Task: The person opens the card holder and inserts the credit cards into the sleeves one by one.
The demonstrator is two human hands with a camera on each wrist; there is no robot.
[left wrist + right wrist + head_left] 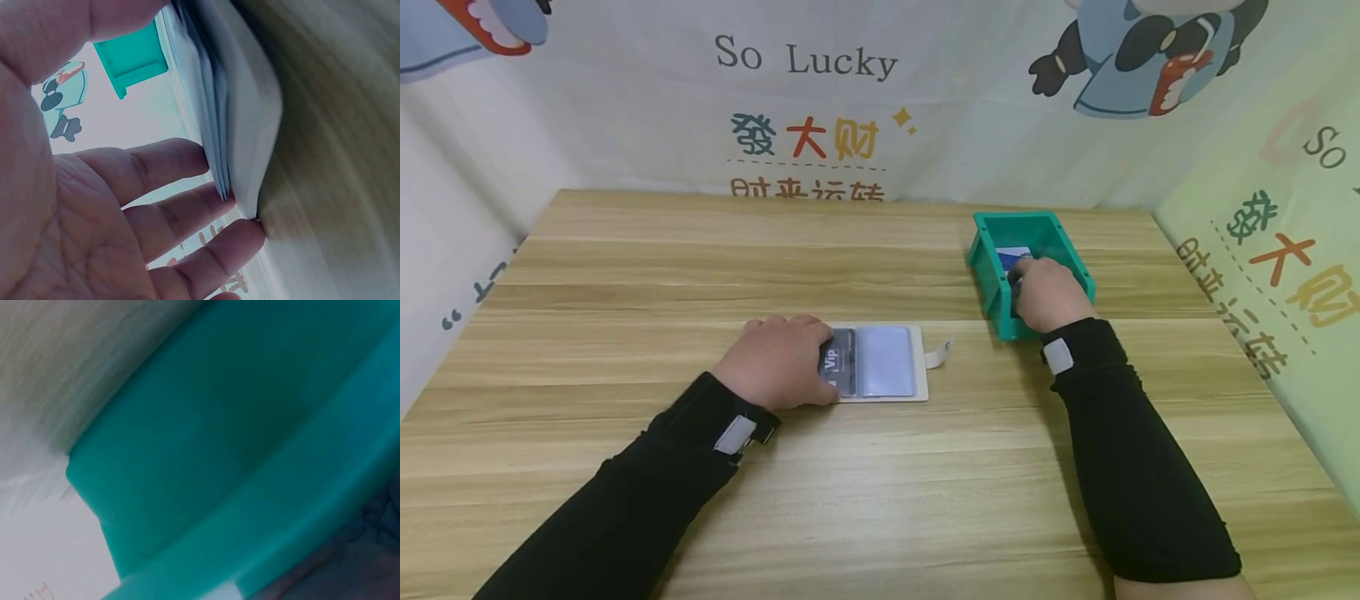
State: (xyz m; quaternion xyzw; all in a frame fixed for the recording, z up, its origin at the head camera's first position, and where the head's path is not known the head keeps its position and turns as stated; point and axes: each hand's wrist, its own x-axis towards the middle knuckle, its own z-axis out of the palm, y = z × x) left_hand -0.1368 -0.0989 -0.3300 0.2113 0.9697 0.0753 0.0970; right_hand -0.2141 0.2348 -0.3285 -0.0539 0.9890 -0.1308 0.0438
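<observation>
An open card holder (pixel 886 361) lies on the table with clear sleeves showing. A dark card marked "Vip" (pixel 844 362) sits in its left part. My left hand (pixel 778 362) grips the holder's left side, fingertips at the far edge and thumb at the near edge. From the left wrist view, the fingers (pixel 169 159) meet the edge of the holder's stacked sleeves (pixel 209 119). My right hand (pixel 1051 293) reaches into a green bin (pixel 1011 312), beside a blue and white card (pixel 1011 257). Its fingertips are hidden, and I cannot tell what they hold.
The holder's strap (pixel 937 356) sticks out to the right, toward the bin. A wood-grain table (pixel 880 500) bears everything. Printed cloth (pixel 955 158) hangs along the table's back and sides. In the right wrist view the bin's wall (pixel 187 469) fills most of the picture.
</observation>
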